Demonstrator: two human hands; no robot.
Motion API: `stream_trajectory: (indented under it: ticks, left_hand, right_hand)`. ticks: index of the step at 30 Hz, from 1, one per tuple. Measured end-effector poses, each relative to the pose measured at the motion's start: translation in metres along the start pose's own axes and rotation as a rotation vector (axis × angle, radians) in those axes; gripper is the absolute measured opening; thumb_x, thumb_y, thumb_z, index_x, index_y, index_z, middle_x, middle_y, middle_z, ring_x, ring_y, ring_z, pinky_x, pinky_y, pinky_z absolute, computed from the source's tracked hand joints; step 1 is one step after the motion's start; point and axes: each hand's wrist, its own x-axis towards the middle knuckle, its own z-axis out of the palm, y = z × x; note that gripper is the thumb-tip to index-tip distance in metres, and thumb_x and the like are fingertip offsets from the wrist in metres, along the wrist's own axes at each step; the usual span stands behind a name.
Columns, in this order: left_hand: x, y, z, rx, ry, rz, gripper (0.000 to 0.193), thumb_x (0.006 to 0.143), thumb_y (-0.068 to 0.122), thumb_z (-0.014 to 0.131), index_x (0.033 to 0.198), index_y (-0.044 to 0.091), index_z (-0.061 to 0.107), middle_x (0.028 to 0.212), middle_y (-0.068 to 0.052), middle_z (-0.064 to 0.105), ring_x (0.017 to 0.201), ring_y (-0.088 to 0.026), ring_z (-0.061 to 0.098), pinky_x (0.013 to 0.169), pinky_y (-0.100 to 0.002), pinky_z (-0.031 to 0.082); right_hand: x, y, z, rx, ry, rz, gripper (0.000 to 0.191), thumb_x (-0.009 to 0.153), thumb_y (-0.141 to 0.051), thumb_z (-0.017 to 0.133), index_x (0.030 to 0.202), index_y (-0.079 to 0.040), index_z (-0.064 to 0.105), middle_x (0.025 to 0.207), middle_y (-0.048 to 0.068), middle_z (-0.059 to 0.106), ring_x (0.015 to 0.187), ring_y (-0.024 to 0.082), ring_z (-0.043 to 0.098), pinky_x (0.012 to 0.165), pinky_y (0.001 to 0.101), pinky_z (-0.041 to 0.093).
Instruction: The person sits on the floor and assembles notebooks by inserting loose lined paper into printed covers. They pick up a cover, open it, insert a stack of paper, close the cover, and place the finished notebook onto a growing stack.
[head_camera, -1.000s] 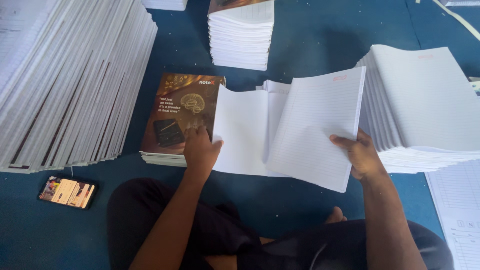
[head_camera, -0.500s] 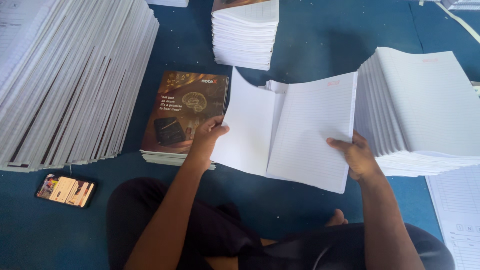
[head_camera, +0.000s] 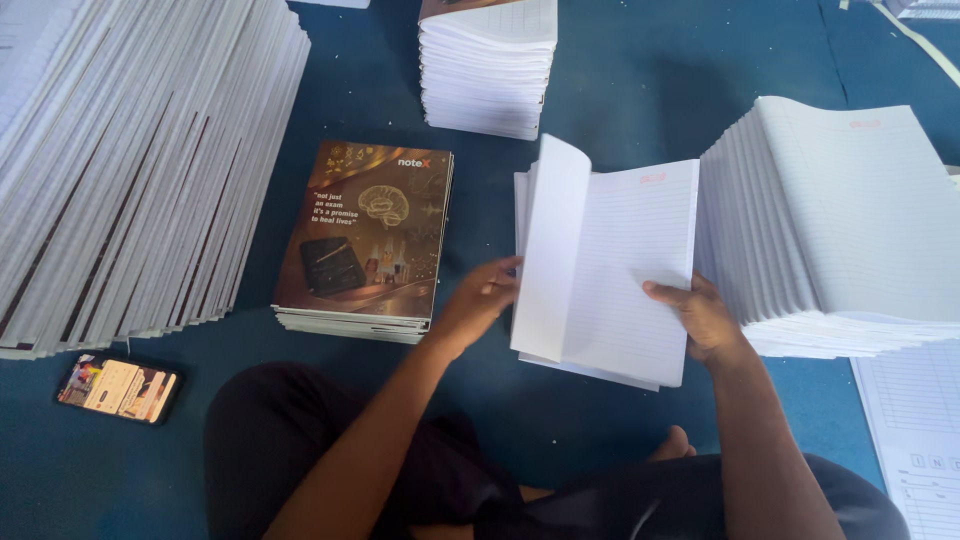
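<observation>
Here, ruled sheets (head_camera: 610, 275) folded between both hands, left fingers (head_camera: 497, 283) and right fingers (head_camera: 668, 292) clamped on edges.

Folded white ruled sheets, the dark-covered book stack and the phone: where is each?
Folded white ruled sheets (head_camera: 630, 270): head view, on the right-hand lined page.
Dark-covered book stack (head_camera: 365, 235): head view, middle of the top cover.
Phone (head_camera: 118, 388): head view, on its lit screen.

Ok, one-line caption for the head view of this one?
Seated on a blue floor, both hands, left hand and right hand, fold a sheaf of ruled pages between stacked notebooks and paper piles.
</observation>
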Motion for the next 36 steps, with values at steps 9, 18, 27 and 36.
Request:
stream_trajectory:
  ticks: [9, 18, 27, 36]
  left_hand:
    - [-0.009, -0.009, 0.014, 0.398, -0.108, 0.228, 0.050, 0.087, 0.033, 0.075, 0.130, 0.009, 0.069, 0.144, -0.022, 0.056, 0.138, -0.038, 0.047, 0.111, -0.051, 0.040]
    - [0.007, -0.009, 0.001, -0.269, 0.035, 0.054, 0.059, 0.097, 0.036, 0.060, 0.147, 0.007, 0.046, 0.131, -0.013, 0.067, 0.125, -0.024, 0.063, 0.103, -0.038, 0.050]
    - [-0.004, 0.005, 0.000, -0.585, -0.049, 0.069, 0.058, 0.102, 0.044, 0.054, 0.142, 0.001, 0.057, 0.123, -0.013, 0.070, 0.116, -0.019, 0.066, 0.100, -0.036, 0.054]
    - [-0.002, 0.003, -0.001, -0.618, 0.010, 0.074, 0.049, 0.105, 0.035, 0.053, 0.139, 0.000, 0.059, 0.121, -0.014, 0.071, 0.111, -0.018, 0.068, 0.096, -0.034, 0.056]
  right_hand:
    - [0.018, 0.022, -0.001, 0.047, -0.046, -0.018, 0.081, 0.078, -0.029, 0.074, 0.146, 0.003, 0.044, 0.130, 0.031, 0.062, 0.126, 0.041, 0.059, 0.107, 0.0559, 0.044]
    - [0.026, 0.029, 0.001, 0.236, -0.144, -0.037, 0.050, 0.088, -0.016, 0.067, 0.133, 0.005, 0.057, 0.115, 0.023, 0.071, 0.101, 0.028, 0.072, 0.083, 0.0409, 0.062]
    - [0.015, 0.024, 0.020, 0.234, -0.233, -0.115, 0.043, 0.090, -0.016, 0.065, 0.130, 0.001, 0.061, 0.116, 0.021, 0.072, 0.104, 0.030, 0.072, 0.084, 0.0446, 0.062]
    - [0.015, 0.028, 0.023, 0.216, -0.261, -0.130, 0.044, 0.090, -0.021, 0.066, 0.130, -0.001, 0.060, 0.117, 0.022, 0.071, 0.104, 0.029, 0.072, 0.083, 0.0461, 0.063]
